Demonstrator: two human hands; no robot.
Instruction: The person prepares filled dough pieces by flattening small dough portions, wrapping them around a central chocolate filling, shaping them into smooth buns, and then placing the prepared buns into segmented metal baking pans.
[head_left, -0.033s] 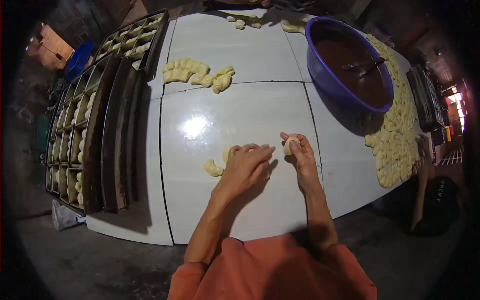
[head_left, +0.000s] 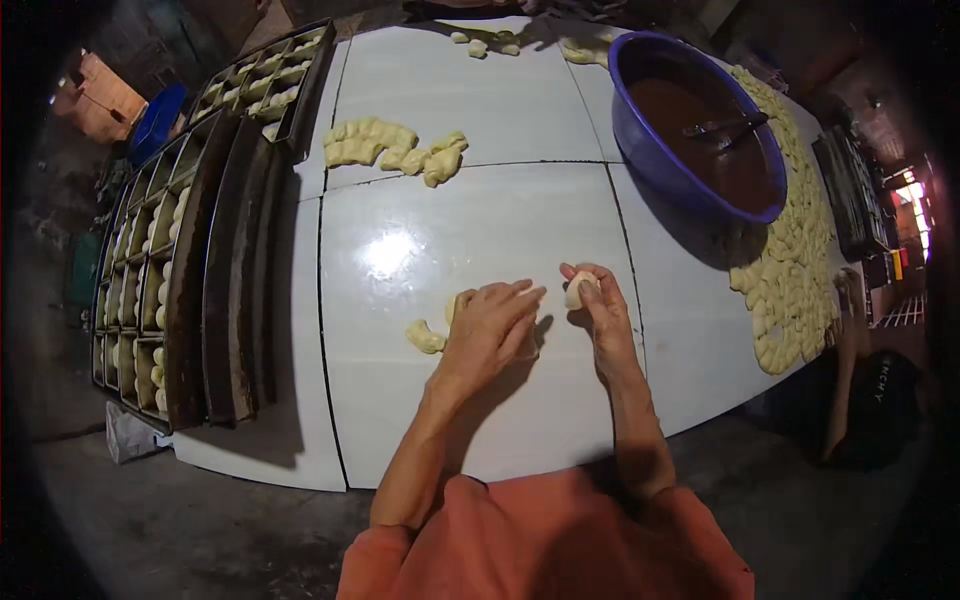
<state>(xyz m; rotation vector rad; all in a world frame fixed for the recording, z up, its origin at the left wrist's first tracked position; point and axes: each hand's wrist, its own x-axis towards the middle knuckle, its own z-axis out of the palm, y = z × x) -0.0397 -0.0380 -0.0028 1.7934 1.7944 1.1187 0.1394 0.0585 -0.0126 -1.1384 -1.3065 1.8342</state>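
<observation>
My right hand pinches a small pale dough ball between thumb and fingers, just above the white table. My left hand is palm down over the tabletop to its left, fingers stretched out and slightly apart. A dough piece peeks out behind the left hand, partly covered by it. Beside that lies a curved strip of dough. What is under the left palm is hidden.
Farther back lie a ridged dough row and small lumps. A purple basin of brown filling stands at right, beside many dough pieces. Divided metal trays with dough balls line the left. Another person's arm shows at right.
The fingertips of my left hand have shifted very slightly left. My right hand stays in place with the dough ball.
</observation>
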